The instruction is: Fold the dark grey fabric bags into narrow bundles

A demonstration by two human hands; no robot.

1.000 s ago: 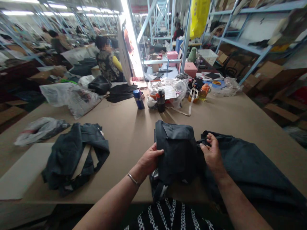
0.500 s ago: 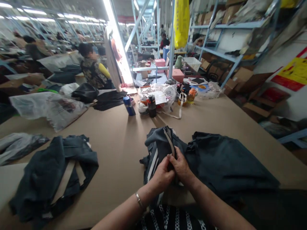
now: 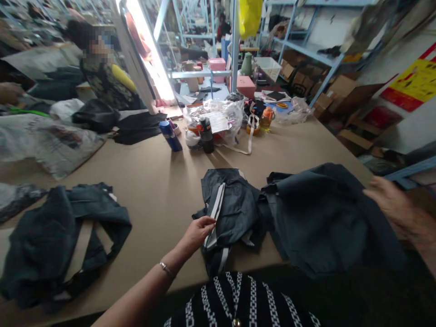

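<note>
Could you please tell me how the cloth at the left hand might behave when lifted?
The cloth would probably flop, since it lies in soft creases. The pale strip at the left hand may bend less, as it lies fairly straight.

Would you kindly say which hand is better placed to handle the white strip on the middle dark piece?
Probably the left hand: its fingertips are at the white strip, while the right hand is by the right edge of the large dark cloth.
</note>
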